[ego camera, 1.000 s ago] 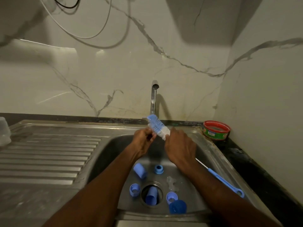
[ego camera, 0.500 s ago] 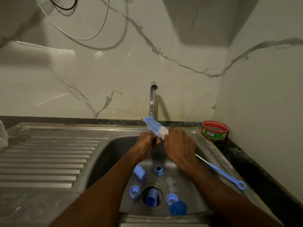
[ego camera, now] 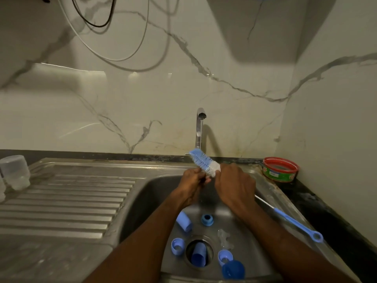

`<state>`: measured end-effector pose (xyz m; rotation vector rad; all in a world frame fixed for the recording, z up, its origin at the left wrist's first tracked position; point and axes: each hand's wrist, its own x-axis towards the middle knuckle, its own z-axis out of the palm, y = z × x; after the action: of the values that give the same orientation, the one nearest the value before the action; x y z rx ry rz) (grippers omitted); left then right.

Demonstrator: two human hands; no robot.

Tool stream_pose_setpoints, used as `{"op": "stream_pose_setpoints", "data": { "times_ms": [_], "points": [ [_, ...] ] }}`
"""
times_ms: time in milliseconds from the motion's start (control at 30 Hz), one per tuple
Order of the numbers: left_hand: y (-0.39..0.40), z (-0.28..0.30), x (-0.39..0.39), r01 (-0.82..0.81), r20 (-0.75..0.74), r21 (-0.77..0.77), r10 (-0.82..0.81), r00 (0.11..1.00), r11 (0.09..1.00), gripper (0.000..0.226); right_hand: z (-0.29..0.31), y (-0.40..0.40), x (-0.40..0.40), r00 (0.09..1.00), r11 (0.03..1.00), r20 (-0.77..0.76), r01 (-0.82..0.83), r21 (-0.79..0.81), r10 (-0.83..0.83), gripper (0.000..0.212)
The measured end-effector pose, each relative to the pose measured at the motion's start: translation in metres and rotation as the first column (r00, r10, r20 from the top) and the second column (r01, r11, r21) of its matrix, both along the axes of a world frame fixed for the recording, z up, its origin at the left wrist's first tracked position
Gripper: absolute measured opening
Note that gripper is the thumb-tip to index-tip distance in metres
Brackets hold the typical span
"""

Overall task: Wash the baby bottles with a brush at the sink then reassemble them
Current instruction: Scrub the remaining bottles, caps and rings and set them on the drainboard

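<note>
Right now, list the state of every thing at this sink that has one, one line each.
Tap: running, thin stream.
Bottle brush: held up over the basin, bristles wet.
Left hand: grips something small below the bristles; cannot tell what.
Right hand: grips the brush.
Blue bottle parts: loose in the basin, unassembled.
Drain: one blue part sits in it.

A home kitchen: steel sink [ego camera: 142, 193] with ribbed drainboard [ego camera: 67, 203], tap [ego camera: 199, 127], marble-veined backsplash [ego camera: 163, 99].
</note>
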<state>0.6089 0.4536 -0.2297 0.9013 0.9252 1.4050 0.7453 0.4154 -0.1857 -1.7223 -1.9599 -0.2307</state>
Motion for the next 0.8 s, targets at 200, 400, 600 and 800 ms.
{"op": "stream_pose_setpoints", "data": {
  "times_ms": [200,400,600,800],
  "points": [
    [0.004,-0.002,-0.004,-0.052,-0.100,-0.002,0.052,0.994,0.999,0.023,0.000,0.004,0.010,1.000,1.000,-0.010,0.023,0.001,-0.023,0.040],
    [0.002,-0.004,-0.013,-0.270,-0.193,0.072,0.279,0.941,0.960,0.018,-0.008,-0.005,0.005,0.998,0.998,0.007,-0.059,0.003,0.059,0.037],
    [0.000,-0.006,-0.008,-0.040,-0.312,0.210,0.105,0.944,0.977,0.019,-0.003,-0.002,0.004,1.000,1.000,0.023,-0.014,0.003,0.014,0.038],
    [0.000,-0.004,-0.012,-0.093,-0.290,0.244,0.164,0.943,0.965,0.021,-0.003,0.007,0.018,0.999,0.999,0.016,0.047,-0.004,-0.047,0.037]
  ]
}}
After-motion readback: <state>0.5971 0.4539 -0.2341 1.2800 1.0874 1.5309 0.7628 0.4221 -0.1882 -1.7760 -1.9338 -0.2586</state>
